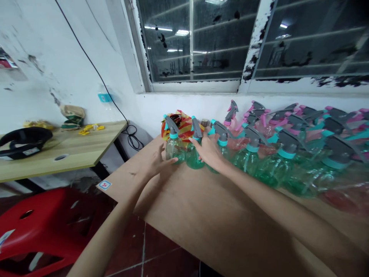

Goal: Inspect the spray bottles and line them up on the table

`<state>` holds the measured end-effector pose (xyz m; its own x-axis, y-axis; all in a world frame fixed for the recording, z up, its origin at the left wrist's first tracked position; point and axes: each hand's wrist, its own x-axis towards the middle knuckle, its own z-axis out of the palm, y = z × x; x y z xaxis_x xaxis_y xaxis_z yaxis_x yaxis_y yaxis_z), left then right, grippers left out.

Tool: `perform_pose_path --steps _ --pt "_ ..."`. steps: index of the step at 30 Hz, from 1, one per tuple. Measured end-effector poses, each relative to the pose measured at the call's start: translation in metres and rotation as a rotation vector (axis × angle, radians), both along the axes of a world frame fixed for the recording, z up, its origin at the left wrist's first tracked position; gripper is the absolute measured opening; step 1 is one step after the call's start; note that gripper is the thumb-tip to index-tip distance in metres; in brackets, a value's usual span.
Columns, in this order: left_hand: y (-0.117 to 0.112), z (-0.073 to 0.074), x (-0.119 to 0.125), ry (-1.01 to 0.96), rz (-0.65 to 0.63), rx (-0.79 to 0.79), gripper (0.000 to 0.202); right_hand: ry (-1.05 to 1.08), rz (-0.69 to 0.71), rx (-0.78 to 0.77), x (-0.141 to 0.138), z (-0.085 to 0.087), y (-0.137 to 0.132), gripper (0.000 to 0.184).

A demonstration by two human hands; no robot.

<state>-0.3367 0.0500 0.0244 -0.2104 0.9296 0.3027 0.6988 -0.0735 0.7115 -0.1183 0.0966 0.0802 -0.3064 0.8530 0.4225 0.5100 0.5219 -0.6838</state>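
Observation:
My left hand (156,161) is cupped against the left side of a clear green spray bottle (175,153), its thumb across the lower front. Just right of it stands a second green spray bottle (194,158) with a grey and turquoise trigger head. My right hand (211,151) grips that one from the right, thumb near the neck and fingers partly hidden behind it. A third green spray bottle (222,144) is partly covered by my right wrist. All three stand upright on the brown table (184,200).
Several more green bottles (272,169) and pink-headed bottles (288,115) crowd the table's right side. Behind the left bottles lies a red and yellow bag (182,115). A wooden desk (77,154) and a red stool (43,227) are at left, below a hanging black cable (95,69).

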Motion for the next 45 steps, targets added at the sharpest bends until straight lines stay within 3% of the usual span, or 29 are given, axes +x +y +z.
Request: perform_pose_path --steps 4,8,11,17,23,28,32,35,38,41,45 --pt "-0.024 0.001 0.002 0.054 0.059 0.032 0.097 -0.055 0.008 0.003 0.005 0.002 -0.013 0.042" --pt "-0.061 0.003 0.012 0.095 0.114 0.123 0.081 -0.124 0.082 0.020 0.021 0.004 -0.040 0.042" --pt "-0.094 0.005 0.036 0.096 0.125 0.138 0.073 -0.173 0.180 0.059 0.045 0.006 -0.064 0.040" --pt "-0.140 0.009 0.125 0.090 -0.215 0.015 0.065 -0.235 0.332 0.099 0.120 0.011 -0.110 0.029" --pt "-0.139 0.003 0.219 0.130 -0.512 -0.057 0.062 -0.261 0.229 0.223 0.215 0.004 -0.131 0.027" --pt "-0.126 0.012 0.285 0.211 -0.615 -0.040 0.057 -0.193 0.137 0.106 0.286 -0.002 -0.136 0.031" --pt "-0.116 0.013 0.322 0.212 -0.666 -0.040 0.058 -0.025 0.104 0.008 0.317 -0.006 -0.133 0.054" --pt "-0.113 0.009 0.335 0.236 -0.670 -0.035 0.059 0.142 0.145 -0.035 0.320 -0.010 -0.126 0.064" --pt "-0.112 0.008 0.334 0.308 -0.661 0.003 0.062 0.258 0.182 -0.047 0.313 -0.012 -0.117 0.048" --pt "-0.111 0.004 0.319 0.427 -0.686 0.050 0.062 0.291 0.183 0.002 0.304 -0.011 -0.112 0.025" --pt "-0.110 -0.016 0.290 0.586 -0.621 0.050 0.065 0.331 0.162 -0.022 0.295 -0.011 -0.108 0.028"
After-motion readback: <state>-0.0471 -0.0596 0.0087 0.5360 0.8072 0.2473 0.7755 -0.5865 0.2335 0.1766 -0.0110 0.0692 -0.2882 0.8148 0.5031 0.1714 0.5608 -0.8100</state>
